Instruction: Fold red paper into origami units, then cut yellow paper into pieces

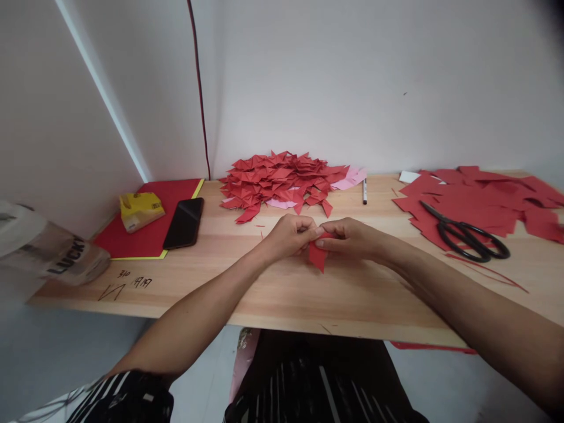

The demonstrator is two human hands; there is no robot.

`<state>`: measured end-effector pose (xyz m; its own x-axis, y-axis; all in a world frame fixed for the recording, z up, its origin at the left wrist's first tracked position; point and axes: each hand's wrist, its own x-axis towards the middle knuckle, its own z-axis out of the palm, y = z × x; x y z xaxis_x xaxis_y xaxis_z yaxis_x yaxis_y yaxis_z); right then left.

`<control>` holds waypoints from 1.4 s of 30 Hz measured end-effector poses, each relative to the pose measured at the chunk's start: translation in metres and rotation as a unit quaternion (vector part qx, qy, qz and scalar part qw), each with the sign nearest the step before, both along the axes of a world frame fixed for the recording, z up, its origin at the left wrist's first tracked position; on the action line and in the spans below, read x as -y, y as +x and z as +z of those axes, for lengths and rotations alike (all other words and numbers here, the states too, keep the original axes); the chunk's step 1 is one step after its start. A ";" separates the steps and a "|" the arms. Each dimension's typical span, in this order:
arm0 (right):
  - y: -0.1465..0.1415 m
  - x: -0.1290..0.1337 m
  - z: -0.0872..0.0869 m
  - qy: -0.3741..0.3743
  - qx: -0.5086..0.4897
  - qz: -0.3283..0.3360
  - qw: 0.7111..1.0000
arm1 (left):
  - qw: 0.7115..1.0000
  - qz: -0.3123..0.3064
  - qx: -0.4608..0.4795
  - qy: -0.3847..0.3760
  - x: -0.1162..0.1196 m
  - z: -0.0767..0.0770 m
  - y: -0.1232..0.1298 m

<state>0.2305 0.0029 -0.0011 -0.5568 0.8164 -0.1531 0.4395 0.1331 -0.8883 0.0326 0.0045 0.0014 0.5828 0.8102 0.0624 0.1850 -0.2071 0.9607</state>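
A small folded piece of red paper [318, 257] is held between my two hands above the middle of the table. My left hand [291, 234] pinches its upper left side with thumb and fingers. On the other side, my right hand [348, 236] grips the paper's right edge, thumb against it. The lower part of the paper hangs down to a slanted point, while the fingers hide its top. Behind my hands lies a heap of folded red paper pieces [277, 176], with some pink paper [350, 177] among and beside them.
Black-handled scissors [469, 235] lie on loose red paper sheets [476, 200] at the right. A marker [365, 191] stands near the wall. Leftward are a phone [184, 223], a yellow tissue pack [141, 210] on a red folder [118, 244], and a plastic cup [73, 258].
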 end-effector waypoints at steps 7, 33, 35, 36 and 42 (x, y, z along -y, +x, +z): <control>0.005 0.003 0.012 -0.046 -0.017 0.042 0.998 | 0.999 -0.044 -0.018 0.006 -0.009 0.001 -0.008; -0.007 0.005 0.003 0.005 0.032 -0.017 0.999 | 0.999 -0.011 -0.027 0.018 -0.005 -0.003 0.001; -0.006 0.005 0.003 0.013 0.035 -0.013 0.999 | 0.998 -0.005 -0.037 0.049 -0.005 -0.003 0.001; -0.005 0.005 0.004 0.011 0.033 -0.006 0.999 | 0.997 -0.005 -0.045 0.067 -0.005 -0.004 0.001; -0.003 0.005 0.005 -0.008 0.014 0.021 1.000 | 0.984 0.011 -0.085 0.159 -0.006 -0.007 0.001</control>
<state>0.2273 -0.0017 0.0035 -0.5859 0.7898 -0.1817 0.4591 0.1387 -0.8775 0.0337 0.0103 -0.0054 0.5900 0.7777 0.2172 0.3454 -0.4862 0.8026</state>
